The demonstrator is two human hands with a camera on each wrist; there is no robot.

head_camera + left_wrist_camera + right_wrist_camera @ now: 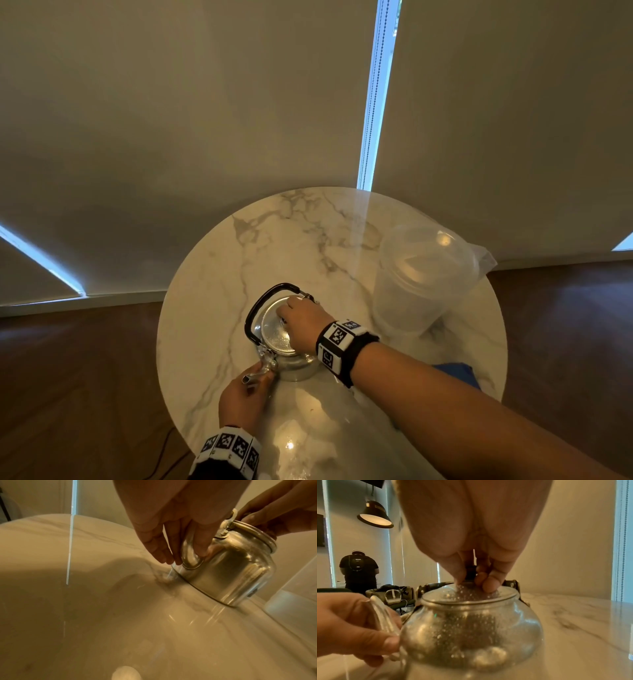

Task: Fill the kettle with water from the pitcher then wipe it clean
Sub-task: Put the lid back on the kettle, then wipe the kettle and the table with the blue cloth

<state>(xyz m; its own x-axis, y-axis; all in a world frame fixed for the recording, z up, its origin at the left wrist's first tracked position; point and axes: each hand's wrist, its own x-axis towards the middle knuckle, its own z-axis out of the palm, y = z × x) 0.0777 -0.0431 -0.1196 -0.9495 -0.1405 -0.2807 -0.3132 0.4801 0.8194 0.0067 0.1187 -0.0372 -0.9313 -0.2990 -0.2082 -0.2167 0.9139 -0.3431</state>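
Observation:
A silvery metal kettle (298, 368) (231, 572) (471, 628) stands on the round marble table (274, 240), its black handle (260, 308) folded down toward the far left. Its lid (275, 334) (469, 595) sits on the opening and is speckled with droplets. My right hand (301, 317) (471, 573) pinches the small dark knob on the lid from above. My left hand (245, 397) (184, 553) (359, 626) grips the spout (383, 616) on the near side. A translucent plastic pitcher (421, 277) (291, 595) stands at the right back.
A blue cloth (455, 371) lies at the table's right near edge, partly hidden by my right forearm. Dark wooden floor surrounds the table. Far off in the right wrist view a person (358, 572) stands with their back turned, under a pendant lamp (375, 516).

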